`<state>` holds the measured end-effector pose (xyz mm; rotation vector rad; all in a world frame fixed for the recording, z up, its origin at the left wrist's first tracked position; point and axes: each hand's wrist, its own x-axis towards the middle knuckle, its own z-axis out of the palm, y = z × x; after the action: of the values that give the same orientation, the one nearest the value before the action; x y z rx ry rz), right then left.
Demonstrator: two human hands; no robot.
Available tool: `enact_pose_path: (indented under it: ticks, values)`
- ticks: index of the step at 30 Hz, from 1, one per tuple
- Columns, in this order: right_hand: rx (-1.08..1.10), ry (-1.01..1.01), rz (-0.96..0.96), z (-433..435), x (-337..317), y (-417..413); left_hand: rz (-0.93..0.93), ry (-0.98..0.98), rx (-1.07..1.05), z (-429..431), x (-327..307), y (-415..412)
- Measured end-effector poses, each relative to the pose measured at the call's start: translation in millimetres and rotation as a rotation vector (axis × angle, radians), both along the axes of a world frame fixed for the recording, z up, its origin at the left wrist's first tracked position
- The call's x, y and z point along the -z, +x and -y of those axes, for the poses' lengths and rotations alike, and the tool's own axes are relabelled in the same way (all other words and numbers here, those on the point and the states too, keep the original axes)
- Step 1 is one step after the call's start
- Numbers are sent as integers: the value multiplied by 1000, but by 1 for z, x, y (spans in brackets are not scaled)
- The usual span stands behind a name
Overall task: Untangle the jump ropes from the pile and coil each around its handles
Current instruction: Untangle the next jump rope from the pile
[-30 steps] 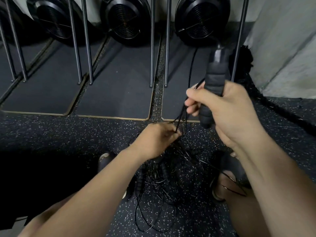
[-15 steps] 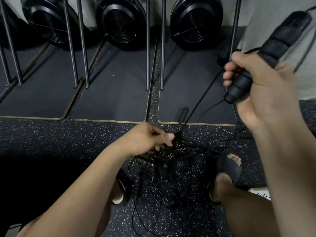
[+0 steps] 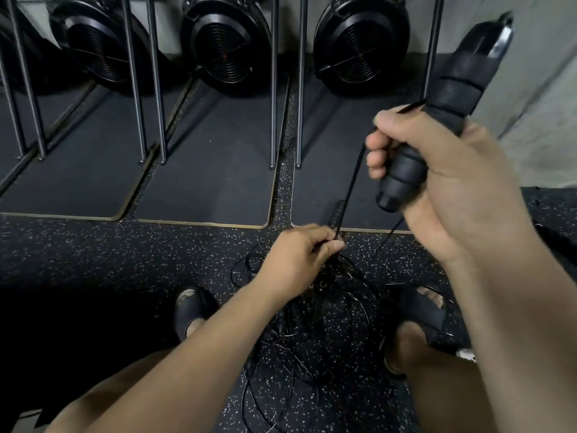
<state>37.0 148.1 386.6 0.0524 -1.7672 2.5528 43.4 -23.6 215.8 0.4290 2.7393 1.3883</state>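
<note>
Dark exercise mats point(image 3: 71, 170) lie side by side at far left beneath upright metal posts point(image 3: 134, 73) and a row of round black fan housings point(image 3: 231, 51), all on a speckled rubber floor point(image 3: 93, 260). A person bends over it, the left foot in a black sandal point(image 3: 193, 307) beside a tangled pile of black jump ropes point(image 3: 312, 332) that spreads across the floor between both feet. The left hand point(image 3: 296, 260) reaches down to the top of the pile, fingers curled inward, thumb and fingertips pinching a thin black cord point(image 3: 349, 189) where it leaves the tangle. The cord runs taut up and to the right, passing in front of a second ribbed handle point(image 3: 337, 212) that lies at a mat's edge just beyond the left hand. Well above the pile, the right hand point(image 3: 452, 189) grips a black foam-wrapped handle point(image 3: 449, 98), its fingers wrapped close together around the lower half. The handle tilts with its glossy cap toward the upper right, and the cord meets the hand at the topmost finger. A slacker strand drops from near the handle's lower end toward the pile. The right foot, in a matching sandal point(image 3: 427, 310), stands below, and a grey wall point(image 3: 530, 104) closes the right edge.
</note>
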Motion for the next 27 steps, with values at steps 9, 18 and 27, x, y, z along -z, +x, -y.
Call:
enact_pose_path:
  ticks: [9,18,27]
  values:
    - [114,-63,-91,-35,-6,-19,322,-92,-100,30,-12,-9]
    - [-104,437,220,0,80,-8,66,-13,-98,26,-42,-9]
    - [-156,644,203,12,98,-12,110,102,-114,26,-46,-6]
